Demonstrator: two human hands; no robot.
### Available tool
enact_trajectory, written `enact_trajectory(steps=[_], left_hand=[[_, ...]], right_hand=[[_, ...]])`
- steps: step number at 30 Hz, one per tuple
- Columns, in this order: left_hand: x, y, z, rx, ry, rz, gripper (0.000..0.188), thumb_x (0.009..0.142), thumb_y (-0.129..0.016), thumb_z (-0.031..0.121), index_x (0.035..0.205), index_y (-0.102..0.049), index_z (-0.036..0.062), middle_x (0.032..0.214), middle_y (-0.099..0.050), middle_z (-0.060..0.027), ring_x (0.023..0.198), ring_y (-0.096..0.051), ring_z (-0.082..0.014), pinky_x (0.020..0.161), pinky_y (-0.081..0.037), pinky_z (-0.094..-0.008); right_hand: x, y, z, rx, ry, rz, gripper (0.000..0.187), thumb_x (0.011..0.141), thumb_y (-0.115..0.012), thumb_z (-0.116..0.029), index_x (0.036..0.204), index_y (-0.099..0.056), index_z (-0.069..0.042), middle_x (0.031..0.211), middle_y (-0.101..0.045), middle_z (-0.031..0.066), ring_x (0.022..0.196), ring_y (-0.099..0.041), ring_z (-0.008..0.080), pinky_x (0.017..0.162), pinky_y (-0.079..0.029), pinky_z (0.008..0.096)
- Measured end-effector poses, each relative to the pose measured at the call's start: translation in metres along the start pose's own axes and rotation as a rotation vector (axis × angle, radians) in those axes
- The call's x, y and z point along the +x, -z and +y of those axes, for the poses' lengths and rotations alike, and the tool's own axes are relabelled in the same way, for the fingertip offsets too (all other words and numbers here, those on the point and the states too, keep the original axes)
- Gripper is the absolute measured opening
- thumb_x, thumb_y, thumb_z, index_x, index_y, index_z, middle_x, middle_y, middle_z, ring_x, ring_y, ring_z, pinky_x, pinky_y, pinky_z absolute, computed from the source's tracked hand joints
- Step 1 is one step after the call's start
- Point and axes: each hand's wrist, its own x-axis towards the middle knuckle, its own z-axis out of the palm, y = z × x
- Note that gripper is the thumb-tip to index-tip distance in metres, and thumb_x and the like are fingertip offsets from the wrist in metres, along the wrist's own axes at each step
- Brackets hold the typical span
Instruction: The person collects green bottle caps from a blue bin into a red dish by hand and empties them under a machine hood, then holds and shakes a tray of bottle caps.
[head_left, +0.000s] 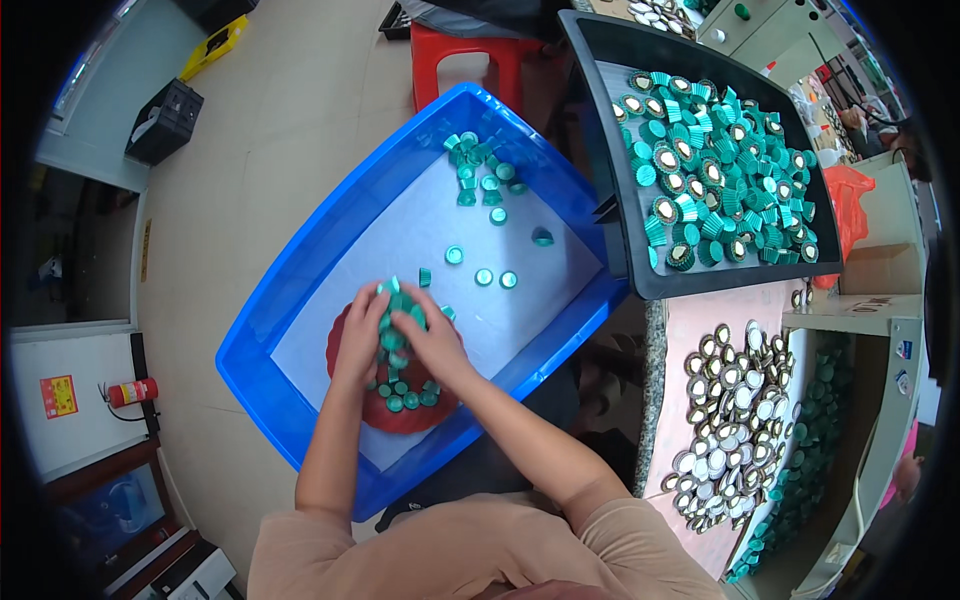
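Both my hands are cupped around a cluster of small green foil cups [394, 335]. My left hand [360, 338] closes on them from the left, and my right hand [432, 343] curls in from the right. Directly below lies a red scalloped dish [378, 416] with several more green cups [411, 401] in its near part. The dish sits inside a large blue tub [330, 208] lined with a white sheet [370, 250]. Loose green cups [454, 255] are scattered over the sheet, and others are heaped in the tub's far corner. My fingers hide part of the held cluster.
At the far right a black tray [640, 285] holds a heap of green cups, some with dark-rimmed discs. Many white and dark-rimmed discs [735, 430] cover a pink-topped table [670, 350]. A red stool [430, 60] stands beyond the tub. An orange-red plastic bag [850, 205] hangs beside the tray.
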Motion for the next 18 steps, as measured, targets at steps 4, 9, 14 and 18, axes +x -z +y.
enact_trajectory(steps=[4, 9, 14, 18], left_hand=[[-0.024, 0.05, -0.027, 0.58, -0.113, -0.038, 0.034, 0.098, -0.06, 0.026, 0.13, -0.061, 0.0133, 0.121, -0.062, -0.007, 0.105, -0.062, -0.018, 0.087, -0.052, -0.0308], [0.011, 0.006, 0.03, 1.047, -0.469, 0.001, 0.054, 0.088, -0.071, 0.035, 0.133, -0.058, 0.0086, 0.125, -0.061, -0.0155, 0.116, -0.06, -0.0311, 0.1, -0.046, -0.0429], [0.065, -0.05, 0.001, 1.66, -0.225, -0.244, 0.109, 0.063, -0.08, 0.068, 0.147, -0.038, 0.0122, 0.134, -0.053, -0.0229, 0.119, -0.057, -0.0447, 0.106, -0.032, -0.068], [0.078, -0.082, -0.013, 1.674, -0.009, -0.359, 0.103, 0.063, -0.089, 0.047, 0.143, -0.037, 0.0074, 0.138, -0.048, -0.0256, 0.119, -0.059, -0.0433, 0.1, -0.045, -0.0584]], right_hand=[[-0.006, 0.019, 0.004, -0.201, -0.135, -0.126, 0.066, 0.091, -0.068, -0.028, 0.15, -0.041, -0.014, 0.136, -0.053, 0.0142, 0.116, -0.061, 0.027, 0.07, -0.063, 0.0392], [0.028, 0.102, -0.034, -1.091, -0.011, 0.21, 0.084, 0.081, -0.079, -0.019, 0.152, -0.034, -0.018, 0.143, -0.043, 0.0241, 0.113, -0.06, 0.0435, 0.094, -0.054, 0.0504], [0.058, 0.101, -0.01, -1.257, -0.011, 0.265, 0.103, 0.071, -0.084, -0.009, 0.155, -0.026, -0.024, 0.145, -0.035, 0.0251, 0.127, -0.044, 0.0512, 0.101, -0.048, 0.0523], [0.088, 0.099, 0.003, -1.319, 0.223, 0.174, 0.082, 0.073, -0.077, -0.006, 0.146, -0.043, -0.025, 0.135, -0.043, 0.0233, 0.118, -0.049, 0.0477, 0.096, -0.051, 0.0511]])
